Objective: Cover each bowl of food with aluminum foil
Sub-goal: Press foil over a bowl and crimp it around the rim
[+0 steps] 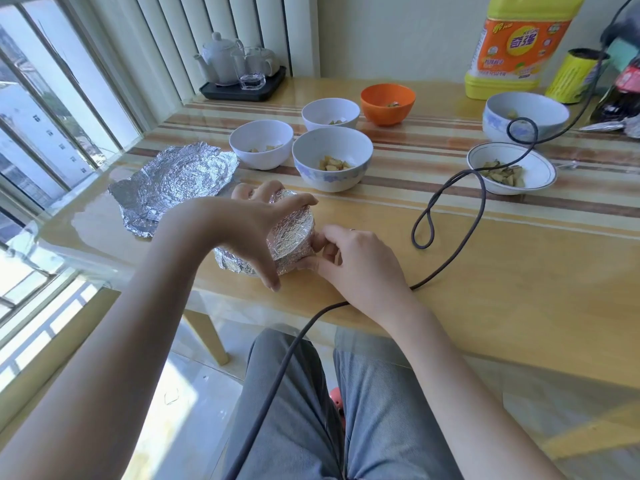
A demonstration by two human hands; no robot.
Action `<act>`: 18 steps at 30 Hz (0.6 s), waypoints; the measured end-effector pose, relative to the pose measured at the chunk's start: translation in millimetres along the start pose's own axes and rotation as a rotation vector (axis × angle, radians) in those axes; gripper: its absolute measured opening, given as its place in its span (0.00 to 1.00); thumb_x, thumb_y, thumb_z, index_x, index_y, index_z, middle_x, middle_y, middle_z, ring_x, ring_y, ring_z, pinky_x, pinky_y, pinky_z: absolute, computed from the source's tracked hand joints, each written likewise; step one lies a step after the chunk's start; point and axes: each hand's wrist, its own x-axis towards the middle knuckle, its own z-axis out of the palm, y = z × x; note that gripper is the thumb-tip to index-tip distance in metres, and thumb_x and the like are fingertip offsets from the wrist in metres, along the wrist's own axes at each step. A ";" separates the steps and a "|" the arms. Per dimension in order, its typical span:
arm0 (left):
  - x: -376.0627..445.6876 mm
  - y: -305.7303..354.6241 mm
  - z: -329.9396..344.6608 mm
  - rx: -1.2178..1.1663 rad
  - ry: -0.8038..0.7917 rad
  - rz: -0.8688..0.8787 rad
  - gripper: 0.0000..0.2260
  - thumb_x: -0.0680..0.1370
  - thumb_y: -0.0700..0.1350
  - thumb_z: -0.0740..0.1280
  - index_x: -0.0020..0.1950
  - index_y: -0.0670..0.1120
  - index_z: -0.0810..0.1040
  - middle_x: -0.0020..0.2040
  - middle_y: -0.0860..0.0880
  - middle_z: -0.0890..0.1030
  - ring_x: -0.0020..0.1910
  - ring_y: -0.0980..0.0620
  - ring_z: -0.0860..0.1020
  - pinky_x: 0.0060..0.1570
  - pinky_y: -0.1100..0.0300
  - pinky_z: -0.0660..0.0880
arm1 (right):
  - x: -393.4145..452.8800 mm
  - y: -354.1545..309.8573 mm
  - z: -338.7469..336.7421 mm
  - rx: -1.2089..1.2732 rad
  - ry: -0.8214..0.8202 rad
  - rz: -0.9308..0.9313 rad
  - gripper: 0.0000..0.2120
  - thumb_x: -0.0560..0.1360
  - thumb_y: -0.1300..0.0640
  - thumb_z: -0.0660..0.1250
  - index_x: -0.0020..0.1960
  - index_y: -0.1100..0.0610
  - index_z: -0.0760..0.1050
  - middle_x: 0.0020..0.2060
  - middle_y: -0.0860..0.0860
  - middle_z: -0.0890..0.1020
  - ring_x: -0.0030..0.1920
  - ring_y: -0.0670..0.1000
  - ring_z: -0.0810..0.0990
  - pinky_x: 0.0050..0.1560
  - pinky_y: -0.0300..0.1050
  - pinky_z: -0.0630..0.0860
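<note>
Both hands hold a foil-wrapped bowl at the table's near edge, the left hand spread over its top and the right hand pinching the foil at its side, with a crumpled foil sheet just left, six uncovered bowls of chopped food behind, and a yellow detergent jug labelled "奇强" at the far edge.

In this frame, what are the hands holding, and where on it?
Both hold the foil-covered bowl: the left hand spans its top and rim, and the right hand pinches the foil at its near right side.
</note>
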 end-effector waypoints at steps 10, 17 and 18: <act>-0.3 0.9 -0.3 0.009 -0.006 0.001 0.60 0.58 0.56 0.82 0.70 0.74 0.38 0.76 0.58 0.40 0.76 0.41 0.47 0.70 0.38 0.62 | 16.0 12.7 -1.1 0.197 -0.070 0.015 0.07 0.71 0.49 0.74 0.39 0.50 0.79 0.32 0.44 0.77 0.31 0.43 0.70 0.37 0.46 0.72; 2.6 -0.7 1.3 0.018 -0.002 -0.004 0.61 0.57 0.57 0.82 0.70 0.75 0.37 0.75 0.58 0.39 0.77 0.42 0.47 0.70 0.40 0.63 | 33.9 15.1 -14.2 0.127 -0.182 0.018 0.13 0.67 0.45 0.76 0.33 0.51 0.77 0.28 0.45 0.75 0.31 0.44 0.70 0.33 0.44 0.67; 2.5 -0.6 1.3 0.017 -0.003 -0.004 0.60 0.57 0.57 0.82 0.70 0.75 0.38 0.75 0.58 0.40 0.76 0.42 0.47 0.70 0.40 0.63 | 36.0 14.0 -17.0 0.060 -0.186 0.031 0.15 0.66 0.43 0.76 0.31 0.52 0.76 0.27 0.46 0.74 0.30 0.44 0.69 0.32 0.43 0.65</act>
